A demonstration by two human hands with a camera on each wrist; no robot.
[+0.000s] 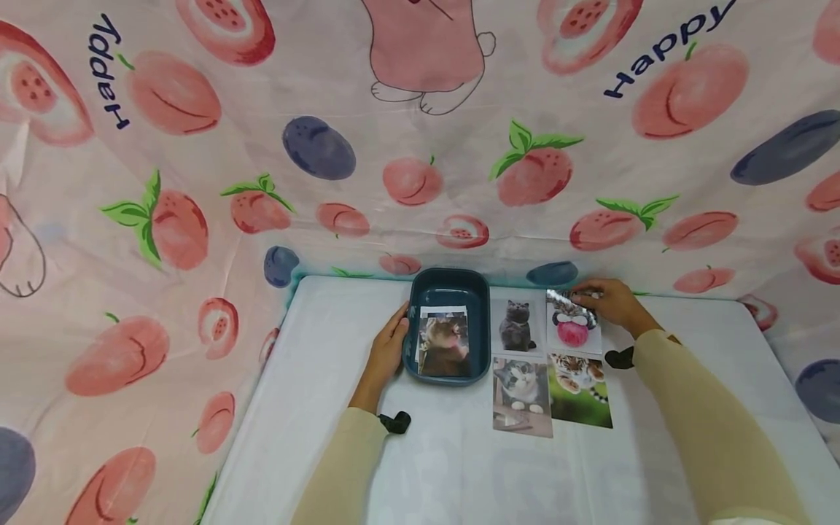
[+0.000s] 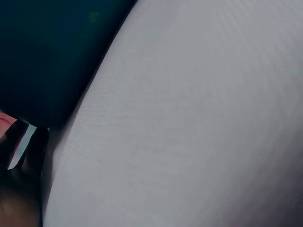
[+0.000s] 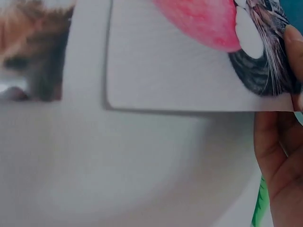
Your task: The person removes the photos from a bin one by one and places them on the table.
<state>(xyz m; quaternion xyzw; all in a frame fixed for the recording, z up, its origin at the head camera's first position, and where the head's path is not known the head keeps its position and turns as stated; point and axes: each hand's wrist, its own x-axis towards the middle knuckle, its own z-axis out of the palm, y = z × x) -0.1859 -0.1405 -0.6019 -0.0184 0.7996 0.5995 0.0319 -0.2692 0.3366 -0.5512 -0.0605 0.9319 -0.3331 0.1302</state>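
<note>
Blue tray (image 1: 448,293): your left hand (image 1: 386,351) grips it at nine o'clock, probably for steadiness. At its three o'clock, your right hand (image 1: 617,306) pinches the pink-ball card (image 1: 573,333) near one corner, leaving most uncovered.

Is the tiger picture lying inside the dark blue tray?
No, the tiger picture lies on the white table, outside the dark blue tray.

A white table (image 1: 459,474) is bordered along its far, left and right edges by pale pink cloth (image 1: 394,131), on which pink peaches (image 1: 692,91), dark-blue fruits (image 1: 319,148) and the word "Happy" (image 1: 669,49) are printed.
</note>
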